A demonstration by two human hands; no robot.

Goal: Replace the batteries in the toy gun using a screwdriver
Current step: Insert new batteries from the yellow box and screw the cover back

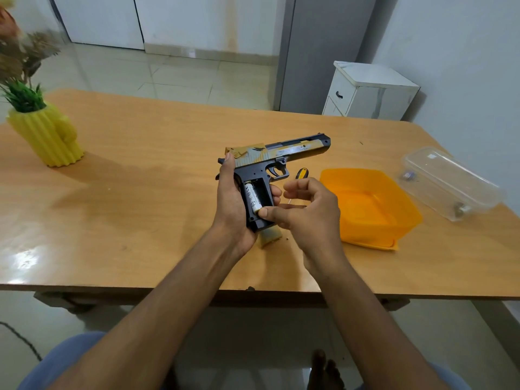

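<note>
Right hand: we are pressing our thumb tip on the lower end of the battery [253, 199]; the right hand [306, 212] has its other fingers loosely fanned above and is gripping nothing.
Left hand: we are wrapping the left hand [230, 198] round the back of the grip, fingers curling round its front edge, holding the toy gun [277, 160] above the tabletop [146, 192].
Key relation: the open battery bay is facing up toward us; the battery's long axis is running along the grip, tilting from upper left to lower right. The right thumb is sitting at its near end, so we are judging the right hand the nearer one for seating or lifting it.
Bay state: one cell is lying in the left slot; the right slot is looking dark, and we cannot tell its contents.
Barrel: pointing right and away from us.
Screwdriver: the screwdriver [301, 173] is lying beyond the right hand, only its yellow-black handle showing.
Cover: a tan piece [270, 235], probably the grip cover, is lying on the tabletop under the hands.
Open room: the orange tub [371, 204] is sitting just right of the right hand, with a clear box [450, 181] beyond it; the yellow planter [47, 136] is standing well apart at left.
</note>
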